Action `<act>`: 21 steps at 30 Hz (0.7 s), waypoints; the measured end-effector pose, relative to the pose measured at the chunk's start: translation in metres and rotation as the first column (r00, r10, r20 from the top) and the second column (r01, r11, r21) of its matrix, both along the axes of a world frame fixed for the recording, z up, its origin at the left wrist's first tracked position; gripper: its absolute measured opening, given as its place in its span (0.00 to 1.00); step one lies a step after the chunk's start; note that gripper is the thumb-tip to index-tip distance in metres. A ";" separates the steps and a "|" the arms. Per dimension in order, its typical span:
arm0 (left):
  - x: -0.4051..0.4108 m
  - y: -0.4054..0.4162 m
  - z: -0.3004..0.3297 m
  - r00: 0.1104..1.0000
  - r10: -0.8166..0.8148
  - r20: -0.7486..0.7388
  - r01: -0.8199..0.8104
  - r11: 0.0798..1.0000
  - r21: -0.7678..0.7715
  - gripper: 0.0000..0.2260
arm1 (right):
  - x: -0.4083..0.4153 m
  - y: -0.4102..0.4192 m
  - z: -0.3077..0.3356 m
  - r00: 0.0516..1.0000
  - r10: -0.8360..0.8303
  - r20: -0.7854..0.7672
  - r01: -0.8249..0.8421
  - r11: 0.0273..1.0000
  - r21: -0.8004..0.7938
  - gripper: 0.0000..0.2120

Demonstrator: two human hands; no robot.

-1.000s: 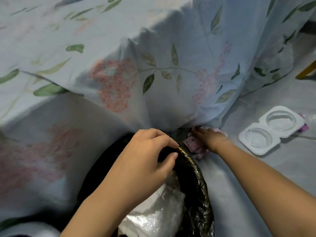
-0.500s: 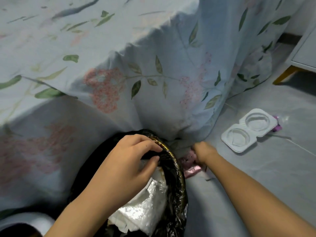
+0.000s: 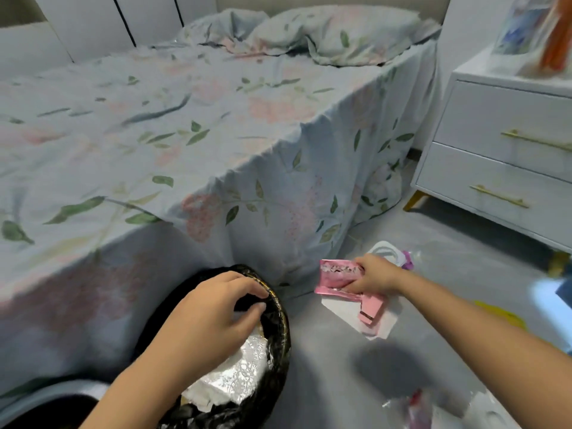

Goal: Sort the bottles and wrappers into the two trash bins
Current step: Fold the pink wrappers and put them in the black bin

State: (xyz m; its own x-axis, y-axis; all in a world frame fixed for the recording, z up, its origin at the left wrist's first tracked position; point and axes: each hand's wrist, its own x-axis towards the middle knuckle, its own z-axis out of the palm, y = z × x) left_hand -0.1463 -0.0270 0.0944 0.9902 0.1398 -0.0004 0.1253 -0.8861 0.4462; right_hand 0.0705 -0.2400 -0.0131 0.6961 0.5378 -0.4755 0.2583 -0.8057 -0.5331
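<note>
Left hand (image 3: 210, 317): we find it pinching the black liner at the far rim of the trash bin (image 3: 280, 342), thumb and fingers curled over the edge
Right hand (image 3: 373, 275): we find it clamped on a pink wrapper (image 3: 339, 275), held just above the floor to the right of the bin
Hands: apart, the bin rim between them
Bin contents: we see crumpled white and silvery plastic (image 3: 235, 376) below the left hand
Under the right hand: white paper (image 3: 374, 320) and a pink scrap (image 3: 370, 308)
Beyond the right hand: white plastic tray (image 3: 385, 249), partly hidden
Near right forearm: blurred litter (image 3: 414, 404), kind undetermined
</note>
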 end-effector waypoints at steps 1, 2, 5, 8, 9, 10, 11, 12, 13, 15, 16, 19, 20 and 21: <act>-0.002 -0.006 0.004 1.000 0.007 0.002 -0.007 1.000 -0.026 0.15 | -0.006 -0.001 0.022 1.000 -0.011 0.005 0.011 0.999 0.040 0.13; -0.005 -0.011 0.007 1.000 0.020 0.004 -0.020 0.998 -0.063 0.12 | -0.014 -0.001 0.040 1.000 -0.015 0.026 0.013 0.997 0.073 0.13; -0.014 -0.023 0.008 0.996 0.082 -0.026 -0.086 0.974 -0.212 0.12 | -0.048 0.001 0.079 0.998 0.011 0.056 -0.019 0.989 0.145 0.15; -0.023 -0.032 0.009 0.982 0.161 -0.099 -0.188 0.888 -0.420 0.23 | -0.087 0.005 0.104 0.995 0.061 0.084 -0.074 0.985 0.156 0.15; -0.027 -0.035 0.011 0.975 0.189 -0.118 -0.223 0.834 -0.504 0.25 | -0.098 0.006 0.112 0.995 0.062 0.082 -0.075 0.983 0.170 0.15; -0.031 -0.038 0.013 0.967 0.220 -0.129 -0.254 0.771 -0.584 0.25 | -0.108 0.009 0.120 0.994 0.059 0.090 -0.075 0.980 0.187 0.14; -0.035 -0.039 0.017 0.959 0.251 -0.127 -0.272 0.711 -0.648 0.23 | -0.117 0.012 0.126 0.992 0.055 0.110 -0.076 0.976 0.203 0.14; -0.039 -0.040 0.020 0.954 0.280 -0.110 -0.276 0.669 -0.690 0.20 | -0.125 0.017 0.131 0.990 0.050 0.135 -0.079 0.973 0.217 0.13; -0.042 -0.039 0.023 0.951 0.299 -0.082 -0.267 0.654 -0.708 0.17 | -0.133 0.021 0.134 0.986 0.045 0.157 -0.081 0.970 0.230 0.13; -0.048 -0.036 0.028 0.954 0.299 -0.027 -0.231 0.672 -0.704 0.12 | -0.147 0.030 0.136 0.982 0.045 0.185 -0.093 0.960 0.263 0.11; -0.049 -0.033 0.029 0.956 0.293 -0.015 -0.221 0.685 -0.694 0.10 | -0.152 0.035 0.134 0.980 0.050 0.193 -0.103 0.956 0.275 0.09; -0.052 -0.025 0.025 0.946 0.321 -0.036 -0.252 0.662 -0.706 0.04 | -0.157 0.044 0.133 0.970 0.076 0.231 -0.140 0.952 0.273 0.09; -0.052 -0.023 0.023 0.941 0.334 -0.049 -0.264 0.640 -0.721 0.04 | -0.158 0.046 0.133 0.969 0.085 0.232 -0.149 0.951 0.273 0.10; -0.053 -0.020 0.019 0.939 0.340 -0.053 -0.266 0.622 -0.737 0.04 | -0.158 0.048 0.133 0.970 0.097 0.225 -0.158 0.949 0.273 0.12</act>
State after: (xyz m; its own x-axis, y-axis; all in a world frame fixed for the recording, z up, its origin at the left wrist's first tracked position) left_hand -0.1994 -0.0467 0.1137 0.8927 0.4229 -0.1556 0.2567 -0.1934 0.9470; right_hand -0.0872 -0.1925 0.1200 0.6790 0.7204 -0.1415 0.4774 -0.5796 -0.6604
